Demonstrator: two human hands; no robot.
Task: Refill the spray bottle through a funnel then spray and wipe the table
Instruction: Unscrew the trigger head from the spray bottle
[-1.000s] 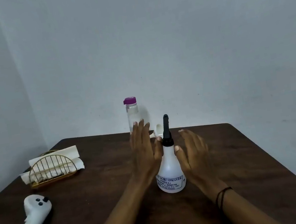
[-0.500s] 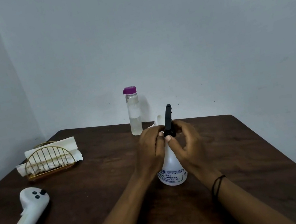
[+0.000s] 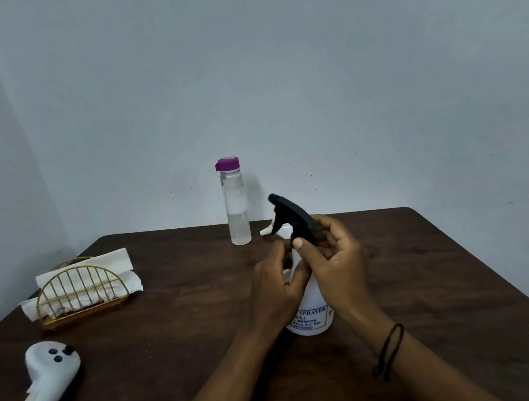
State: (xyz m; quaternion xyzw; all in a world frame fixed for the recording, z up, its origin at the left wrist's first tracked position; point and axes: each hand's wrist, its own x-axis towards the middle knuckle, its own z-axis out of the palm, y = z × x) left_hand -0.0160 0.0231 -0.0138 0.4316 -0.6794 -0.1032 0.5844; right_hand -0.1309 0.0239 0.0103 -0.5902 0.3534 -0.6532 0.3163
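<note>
A white spray bottle [image 3: 311,317] with a printed label stands upright in the middle of the dark wooden table [image 3: 177,318]. My left hand [image 3: 275,285] grips the bottle's upper body. My right hand [image 3: 333,258] is closed on the black spray head [image 3: 287,212], which now points left with its trigger showing. Behind the bottle, a clear water bottle [image 3: 235,205] with a purple cap stands near the wall. A small white funnel [image 3: 269,230] peeks out behind the spray head, mostly hidden.
A gold wire holder [image 3: 80,292] with white paper napkins sits at the left. A white handheld controller [image 3: 38,392] lies near the front left. The table's right edge runs diagonally at the right, and walls close off the back and left.
Both hands went from open beside the bottle to gripping it. The black spray head has turned from facing me edge-on to pointing left.
</note>
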